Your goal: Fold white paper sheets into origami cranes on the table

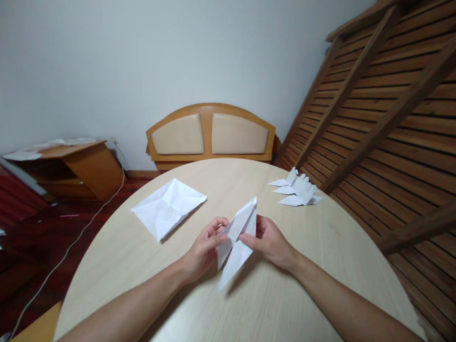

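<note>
A partly folded white paper (238,254) is held above the round table between my two hands, its long points slanting up to the right and down to the left. My left hand (206,247) pinches its left edge, thumb on top and fingers curled behind. On the right side my right hand (272,242) grips it, the thumb lying across the front near the middle and the other fingers behind the paper, partly hidden. Creased white square sheets (169,204) lie on the table to the left of my hands.
Several folded white paper figures (301,190) stand at the table's (228,166) back right. Beyond are a headboard (212,111), a wooden slatted frame (377,114) leaning at the right, and a low cabinet (89,168) with a white cable (76,251) at the left.
</note>
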Demonstrator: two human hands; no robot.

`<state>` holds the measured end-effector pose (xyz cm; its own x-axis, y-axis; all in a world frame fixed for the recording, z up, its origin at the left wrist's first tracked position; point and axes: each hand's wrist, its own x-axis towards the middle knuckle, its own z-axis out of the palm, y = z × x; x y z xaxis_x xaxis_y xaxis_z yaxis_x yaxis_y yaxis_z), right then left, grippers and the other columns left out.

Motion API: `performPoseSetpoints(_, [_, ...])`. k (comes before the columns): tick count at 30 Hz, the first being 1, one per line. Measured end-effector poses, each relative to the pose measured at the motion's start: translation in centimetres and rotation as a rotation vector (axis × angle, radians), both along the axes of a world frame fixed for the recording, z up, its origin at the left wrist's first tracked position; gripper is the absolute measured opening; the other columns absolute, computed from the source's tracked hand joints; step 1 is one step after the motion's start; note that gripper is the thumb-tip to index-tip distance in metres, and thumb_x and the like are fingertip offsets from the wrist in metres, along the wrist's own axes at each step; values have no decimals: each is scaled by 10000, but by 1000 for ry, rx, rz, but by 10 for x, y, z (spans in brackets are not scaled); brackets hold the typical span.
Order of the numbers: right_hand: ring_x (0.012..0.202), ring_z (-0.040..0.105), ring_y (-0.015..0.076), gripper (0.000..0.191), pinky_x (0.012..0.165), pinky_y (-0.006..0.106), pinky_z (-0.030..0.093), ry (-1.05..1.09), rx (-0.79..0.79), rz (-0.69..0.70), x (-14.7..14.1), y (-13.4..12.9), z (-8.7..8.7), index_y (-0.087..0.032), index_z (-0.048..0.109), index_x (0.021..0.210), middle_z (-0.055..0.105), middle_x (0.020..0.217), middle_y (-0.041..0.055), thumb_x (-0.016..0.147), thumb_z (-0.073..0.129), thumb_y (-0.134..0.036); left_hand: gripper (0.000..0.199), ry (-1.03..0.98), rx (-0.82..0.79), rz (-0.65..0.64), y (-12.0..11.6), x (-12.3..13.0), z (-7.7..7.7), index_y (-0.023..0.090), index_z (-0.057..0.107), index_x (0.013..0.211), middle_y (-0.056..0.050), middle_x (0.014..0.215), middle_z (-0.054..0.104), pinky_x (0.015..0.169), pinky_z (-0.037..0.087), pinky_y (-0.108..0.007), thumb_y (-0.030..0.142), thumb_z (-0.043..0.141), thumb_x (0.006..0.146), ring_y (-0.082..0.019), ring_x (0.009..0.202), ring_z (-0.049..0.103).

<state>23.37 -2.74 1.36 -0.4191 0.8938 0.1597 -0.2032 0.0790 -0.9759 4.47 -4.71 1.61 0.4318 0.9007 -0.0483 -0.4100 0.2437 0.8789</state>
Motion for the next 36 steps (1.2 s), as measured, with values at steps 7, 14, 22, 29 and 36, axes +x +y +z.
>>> performPoseSetpoints(7, [762, 628, 153, 373, 718, 293, 512, 21, 28, -39, 2, 3, -2, -200, 634, 947, 679, 865, 16, 714, 839, -407, 393, -17, -35, -50, 0, -1, 2, 190, 638, 882, -60, 847, 605, 657, 457, -290, 548, 732, 752, -179, 725, 562])
performPoseSetpoints(14, [738, 611, 145, 262, 709, 285, 494, -19, 75, -105, 1, 4, 6, -196, 712, 861, 680, 801, 12, 779, 786, -433, 351, 70, 5, -39, 3, 2, 6, 197, 658, 858, -48, 802, 607, 679, 450, -298, 494, 800, 739, -166, 708, 555])
performPoseSetpoints(22, [732, 635, 147, 233, 727, 293, 512, -18, 86, -111, 0, 5, 4, -203, 737, 859, 720, 814, 20, 774, 795, -412, 396, 96, 164, -61, 5, -2, 3, 194, 660, 923, -51, 842, 625, 674, 463, -292, 506, 815, 733, -154, 716, 567])
performPoseSetpoints(29, [731, 604, 142, 265, 723, 284, 474, -24, 80, -134, 0, 5, 3, -185, 704, 867, 683, 804, 12, 783, 787, -421, 367, 123, 191, 41, 7, -2, 0, 153, 610, 817, -23, 767, 626, 664, 436, -257, 409, 852, 713, -125, 681, 562])
performPoseSetpoints(36, [666, 525, 106, 317, 627, 231, 392, 96, -19, -31, 1, -1, 6, -190, 571, 835, 591, 751, -28, 794, 787, -418, 410, 209, 228, 215, 8, 2, 4, 159, 575, 787, 22, 670, 552, 558, 362, -223, 480, 823, 725, -97, 586, 478])
